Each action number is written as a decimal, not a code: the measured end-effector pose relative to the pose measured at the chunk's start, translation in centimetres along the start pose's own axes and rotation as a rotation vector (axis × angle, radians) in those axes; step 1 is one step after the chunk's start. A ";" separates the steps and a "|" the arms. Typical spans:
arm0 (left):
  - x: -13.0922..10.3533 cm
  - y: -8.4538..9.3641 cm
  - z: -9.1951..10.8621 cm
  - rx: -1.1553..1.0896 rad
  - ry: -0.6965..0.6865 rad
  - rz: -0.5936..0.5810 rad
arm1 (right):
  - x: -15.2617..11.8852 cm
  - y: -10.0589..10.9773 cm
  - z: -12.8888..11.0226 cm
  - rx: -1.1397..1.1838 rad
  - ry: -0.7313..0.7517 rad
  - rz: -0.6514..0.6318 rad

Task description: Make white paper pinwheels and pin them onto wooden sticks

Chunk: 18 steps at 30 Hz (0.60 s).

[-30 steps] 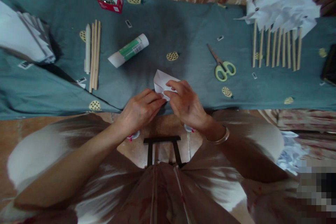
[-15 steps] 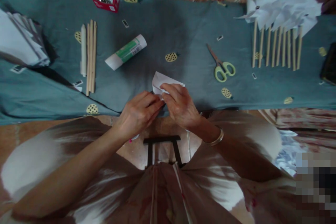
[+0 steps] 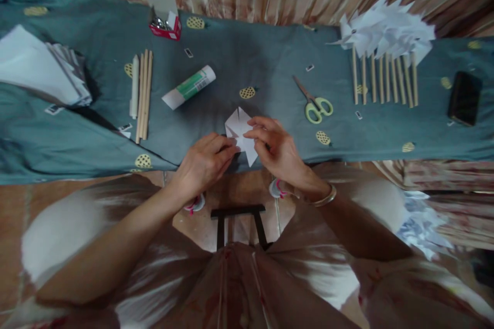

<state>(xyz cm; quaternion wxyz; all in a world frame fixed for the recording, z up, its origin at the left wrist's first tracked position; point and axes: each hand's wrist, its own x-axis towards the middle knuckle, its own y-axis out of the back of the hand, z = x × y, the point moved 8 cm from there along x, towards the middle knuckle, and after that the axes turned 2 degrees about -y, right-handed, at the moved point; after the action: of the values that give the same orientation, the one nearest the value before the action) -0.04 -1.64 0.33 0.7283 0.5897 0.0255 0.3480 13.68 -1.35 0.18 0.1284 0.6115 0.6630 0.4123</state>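
A white sheet of paper (image 3: 241,126), cut and partly folded into pinwheel-like points, lies at the front of the table between my hands. My left hand (image 3: 206,162) is closed, pinching the paper's left side between thumb and fingers. Over its right side reaches my right hand (image 3: 280,151), fingers apart and bent, fingertips touching the paper near its middle. Green-handled scissors (image 3: 318,108) lie to the right, blades pointing away. A white and green glue stick (image 3: 189,87) lies at an angle beyond my left hand.
Several finished paper pinwheels (image 3: 386,33) on sticks lie at the back right, near a black phone (image 3: 465,97). Thin wooden sticks (image 3: 144,95) and a stack of white paper (image 3: 38,69) lie left. A red box (image 3: 165,28) with shiny metal bits stands behind.
The paper has opened out, showing its points. My right hand has shifted slightly right and loosened its fingers, while my left keeps its pinch. The head view has tilted, bringing the phone fully in.
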 end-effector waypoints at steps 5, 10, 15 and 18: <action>0.4 -0.1 -0.2 -0.006 0.010 -0.022 | 0.5 1.1 1.8 -0.037 -0.077 0.058; 0.5 0.4 0.1 -0.004 -0.027 0.022 | 0.4 1.3 2.0 -0.081 -0.099 0.032; 0.1 2.1 -1.6 -0.096 0.096 0.119 | 0.1 0.9 0.9 -0.119 -0.010 0.016; -0.3 2.5 -4.0 -0.149 0.275 0.122 | 0.0 0.9 0.9 -0.115 -0.005 0.013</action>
<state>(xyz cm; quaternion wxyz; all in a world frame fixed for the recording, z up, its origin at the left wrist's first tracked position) -3.26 1.74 1.19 0.7370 0.4815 0.0631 0.4701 14.89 -1.03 0.24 0.1622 0.6086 0.6339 0.4488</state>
